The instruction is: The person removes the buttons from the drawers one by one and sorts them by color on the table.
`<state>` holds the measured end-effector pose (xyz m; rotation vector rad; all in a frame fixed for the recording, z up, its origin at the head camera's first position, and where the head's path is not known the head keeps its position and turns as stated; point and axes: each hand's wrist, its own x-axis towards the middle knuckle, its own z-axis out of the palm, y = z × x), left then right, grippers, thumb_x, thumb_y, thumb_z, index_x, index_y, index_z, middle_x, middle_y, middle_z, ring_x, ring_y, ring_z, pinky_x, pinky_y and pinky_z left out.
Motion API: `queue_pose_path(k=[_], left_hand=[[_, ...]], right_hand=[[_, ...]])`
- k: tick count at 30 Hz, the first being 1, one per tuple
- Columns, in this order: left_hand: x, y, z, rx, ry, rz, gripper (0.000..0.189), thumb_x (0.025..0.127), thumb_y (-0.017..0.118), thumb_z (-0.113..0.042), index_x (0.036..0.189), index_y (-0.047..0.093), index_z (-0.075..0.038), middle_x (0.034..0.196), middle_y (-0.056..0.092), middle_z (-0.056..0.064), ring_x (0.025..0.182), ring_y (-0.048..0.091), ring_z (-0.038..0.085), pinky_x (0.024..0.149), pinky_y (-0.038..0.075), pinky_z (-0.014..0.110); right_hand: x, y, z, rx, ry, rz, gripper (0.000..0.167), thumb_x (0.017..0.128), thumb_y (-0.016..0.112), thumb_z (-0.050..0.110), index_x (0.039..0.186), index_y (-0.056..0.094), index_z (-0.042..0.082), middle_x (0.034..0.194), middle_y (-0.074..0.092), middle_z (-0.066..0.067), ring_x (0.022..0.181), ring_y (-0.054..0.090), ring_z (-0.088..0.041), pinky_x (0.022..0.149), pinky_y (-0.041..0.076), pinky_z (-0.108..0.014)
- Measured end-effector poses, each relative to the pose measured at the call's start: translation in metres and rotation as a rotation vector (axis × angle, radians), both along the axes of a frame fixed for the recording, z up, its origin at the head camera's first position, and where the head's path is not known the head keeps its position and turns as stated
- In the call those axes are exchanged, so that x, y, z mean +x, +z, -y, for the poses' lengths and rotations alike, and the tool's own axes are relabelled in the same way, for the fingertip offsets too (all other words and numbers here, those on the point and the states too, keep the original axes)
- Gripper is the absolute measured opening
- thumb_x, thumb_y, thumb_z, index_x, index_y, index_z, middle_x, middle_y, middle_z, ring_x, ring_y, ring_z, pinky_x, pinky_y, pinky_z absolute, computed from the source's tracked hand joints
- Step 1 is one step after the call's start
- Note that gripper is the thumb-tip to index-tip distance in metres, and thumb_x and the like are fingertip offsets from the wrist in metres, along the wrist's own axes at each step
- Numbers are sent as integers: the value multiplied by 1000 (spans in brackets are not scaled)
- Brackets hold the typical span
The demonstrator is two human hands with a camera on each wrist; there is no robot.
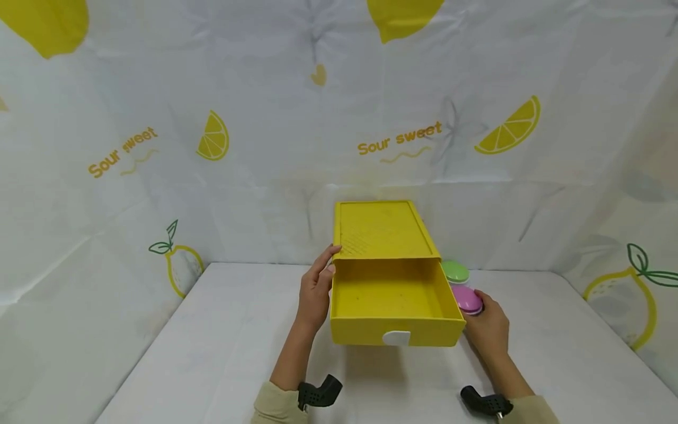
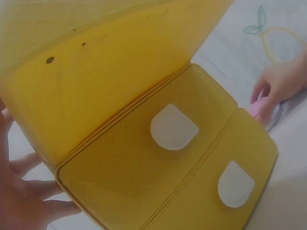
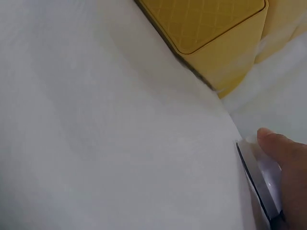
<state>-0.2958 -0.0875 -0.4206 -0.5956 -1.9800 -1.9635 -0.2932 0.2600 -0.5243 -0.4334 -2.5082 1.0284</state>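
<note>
A yellow drawer box (image 1: 384,229) stands on the white table, its top drawer (image 1: 360,333) pulled out with nothing visible inside. My left hand (image 1: 315,294) rests on the box's left side, its fingers extended against the wall in the left wrist view. Two lower drawers with white tabs (image 2: 173,128) are closed there. To the box's right, my right hand (image 1: 489,330) grips a pink domed object (image 1: 466,298) with a pale rim; its kind is unclear. Right behind it sits a similar green domed object (image 1: 455,271), partly hidden by the box.
A white cloth printed with lemons (image 1: 213,135) hangs behind and along both sides of the white table (image 1: 212,353). Each wrist carries a black camera mount (image 1: 320,391). The pulled-out drawer juts toward me between my forearms.
</note>
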Motion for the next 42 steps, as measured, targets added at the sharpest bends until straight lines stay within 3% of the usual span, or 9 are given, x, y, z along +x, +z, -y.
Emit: queue_pose_path(k=[7,13,17,21,24,28,32,36,42], left_hand=[[-2,-1,-1,5,-17,5,42,106,39,-21,144,56,-16,162,41,6,148,42,29,112,47,54],[0,-1,1,3,6,3,42,105,40,-21,144,57,-17,161,43,5,148,43,28,112,46,55],[2,-1,3,4,10,-5,42,106,40,-20,144,56,-16,161,43,5,149,41,29,114,44,56],[1,0,2,1,2,-19,42,106,39,-20,145,56,-14,161,42,8,148,42,31,113,45,56],[0,0,1,3,-7,-15,42,107,39,-20,145,56,-13,161,42,8,148,42,31,112,46,54],[0,-1,0,6,3,3,42,106,40,-20,144,56,-15,161,42,6,148,43,28,113,46,54],[-1,-3,-1,8,-1,-1,42,105,40,-19,144,56,-14,161,42,6,148,43,28,113,45,55],[-1,-2,-1,10,-12,-5,43,106,40,-20,145,55,-15,161,42,6,147,44,29,112,47,54],[0,-1,-1,9,-1,17,43,106,39,-20,145,55,-16,162,41,5,148,43,29,113,45,54]], right_hand=[[9,10,-3,-120,-3,23,85,95,68,40,160,26,5,159,35,-29,142,39,-50,114,39,-64],[19,42,2,-150,-1,-65,82,90,72,51,153,40,8,153,48,-22,136,52,-41,106,48,-50],[29,78,9,-104,49,-146,75,91,74,45,150,46,10,145,56,-20,128,59,-36,95,54,-19],[45,114,17,-95,173,-258,68,92,75,35,149,46,12,139,61,-17,112,65,-2,79,41,6],[62,136,27,-107,275,-344,61,91,77,24,146,51,12,130,66,2,103,57,17,83,45,4],[85,157,45,-147,420,-433,48,87,79,6,131,62,6,115,67,18,101,65,7,83,54,-6],[101,168,64,-262,635,-536,42,77,78,-15,117,66,-7,108,72,4,93,71,-7,79,60,-16],[114,172,83,-285,786,-543,46,71,79,-21,113,67,-7,103,73,-1,93,71,-9,80,61,-21],[121,169,96,-198,796,-502,50,71,83,-13,116,69,4,103,73,-2,91,71,-7,75,62,-25]])
